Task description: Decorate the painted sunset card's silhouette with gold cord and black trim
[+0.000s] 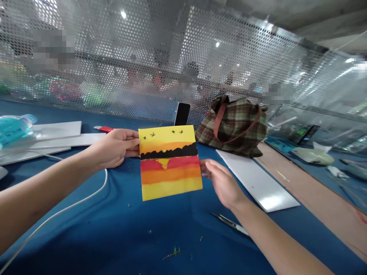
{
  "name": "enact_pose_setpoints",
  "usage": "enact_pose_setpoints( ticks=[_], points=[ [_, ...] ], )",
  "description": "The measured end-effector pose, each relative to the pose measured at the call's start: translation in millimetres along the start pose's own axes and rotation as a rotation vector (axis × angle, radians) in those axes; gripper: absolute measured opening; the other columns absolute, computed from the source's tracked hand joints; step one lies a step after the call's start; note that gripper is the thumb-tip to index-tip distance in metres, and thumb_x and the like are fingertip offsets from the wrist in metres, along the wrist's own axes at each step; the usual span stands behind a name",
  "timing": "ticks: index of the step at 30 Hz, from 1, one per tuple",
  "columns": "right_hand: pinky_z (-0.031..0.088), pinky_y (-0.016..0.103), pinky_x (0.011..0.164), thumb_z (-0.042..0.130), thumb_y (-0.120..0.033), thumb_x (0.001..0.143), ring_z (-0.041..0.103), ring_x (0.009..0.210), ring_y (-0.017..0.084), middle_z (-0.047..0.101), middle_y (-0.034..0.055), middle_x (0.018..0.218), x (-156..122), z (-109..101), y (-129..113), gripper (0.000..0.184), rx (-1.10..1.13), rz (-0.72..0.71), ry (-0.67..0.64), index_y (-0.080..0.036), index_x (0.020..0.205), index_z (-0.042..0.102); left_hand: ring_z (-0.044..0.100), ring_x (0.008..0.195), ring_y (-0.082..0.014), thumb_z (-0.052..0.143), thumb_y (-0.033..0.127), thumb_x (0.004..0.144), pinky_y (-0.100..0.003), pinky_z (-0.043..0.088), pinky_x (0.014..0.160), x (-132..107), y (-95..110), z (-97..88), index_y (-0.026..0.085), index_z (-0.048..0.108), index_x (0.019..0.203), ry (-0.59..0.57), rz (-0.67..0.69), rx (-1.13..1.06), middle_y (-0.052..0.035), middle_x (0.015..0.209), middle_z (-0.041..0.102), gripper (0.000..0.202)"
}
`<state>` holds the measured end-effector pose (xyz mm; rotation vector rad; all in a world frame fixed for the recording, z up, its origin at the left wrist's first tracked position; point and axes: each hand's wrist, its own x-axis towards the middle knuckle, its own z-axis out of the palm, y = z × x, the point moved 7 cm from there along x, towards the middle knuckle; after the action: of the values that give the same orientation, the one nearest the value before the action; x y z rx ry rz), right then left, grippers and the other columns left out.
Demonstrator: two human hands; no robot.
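Note:
A square painted card (169,162) shows a yellow sky with small black birds, a black treeline and red, orange and yellow bands. My left hand (114,147) pinches its upper left edge and holds it up above the blue table (114,229). Close to the card's right edge is my right hand (222,182), fingers stretched out and apart, holding nothing; whether the fingertips touch the card is unclear.
A plaid bag (233,128) stands behind the card, with a black phone (182,114) upright beside it. White boards (256,179) lie at right and far left. Scissors (229,222) lie under my right forearm. A white cable (71,206) crosses the cloth. A perforated metal screen (172,57) closes the back.

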<state>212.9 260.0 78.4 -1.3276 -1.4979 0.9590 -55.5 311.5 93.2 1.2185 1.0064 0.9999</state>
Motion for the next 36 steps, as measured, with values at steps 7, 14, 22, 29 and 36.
enact_pose_setpoints(
  ticks=[7,14,22,29,36],
  points=[
    [0.047,0.038,0.082,0.061,-0.049,0.078,0.063,0.088,0.022,0.069,0.0063,0.089,-3,6,-2,0.029,0.001,-0.012,-0.024,-0.020,0.080,0.063,0.071,0.083,-0.0184,0.058,0.016,0.082,-0.025,0.058,0.071,0,2,-5.1,0.013,0.062,0.102,0.051,0.012,-0.048,-0.0089,0.095,0.073,0.021],
    [0.045,0.040,0.087,0.065,-0.044,0.075,0.062,0.093,0.023,0.069,0.0072,0.092,-3,9,-4,0.024,0.024,0.011,-0.066,-0.020,0.079,0.065,0.071,0.077,-0.0170,0.056,0.014,0.084,-0.026,0.059,0.070,-2,5,-4.8,0.012,0.061,0.105,0.084,0.011,-0.085,-0.0097,0.094,0.073,0.021],
    [0.043,0.033,0.074,0.061,-0.045,0.074,0.057,0.078,0.018,0.065,0.0059,0.082,-3,12,5,0.026,0.092,0.116,-0.119,-0.019,0.075,0.062,0.071,0.076,-0.0201,0.066,0.015,0.075,-0.030,0.059,0.072,4,-1,-8.2,0.012,0.059,0.100,0.086,-0.017,-0.091,-0.0100,0.089,0.073,0.026],
    [0.042,0.036,0.079,0.058,-0.048,0.078,0.055,0.087,0.020,0.062,0.0055,0.089,-3,12,7,0.028,0.075,0.117,-0.132,-0.021,0.081,0.060,0.071,0.086,-0.0211,0.065,0.017,0.077,-0.037,0.056,0.086,0,-5,3.0,0.014,0.059,0.094,0.000,-0.069,-0.063,-0.0096,0.096,0.072,0.019],
    [0.048,0.038,0.078,0.048,-0.050,0.084,0.058,0.080,0.020,0.062,0.0065,0.084,-9,15,-4,0.030,-0.058,0.006,-0.159,-0.022,0.079,0.055,0.071,0.085,-0.0175,0.060,0.017,0.079,-0.029,0.057,0.080,-8,2,11.8,0.014,0.056,0.096,-0.035,-0.057,-0.018,-0.0075,0.098,0.071,0.018]
  ],
)
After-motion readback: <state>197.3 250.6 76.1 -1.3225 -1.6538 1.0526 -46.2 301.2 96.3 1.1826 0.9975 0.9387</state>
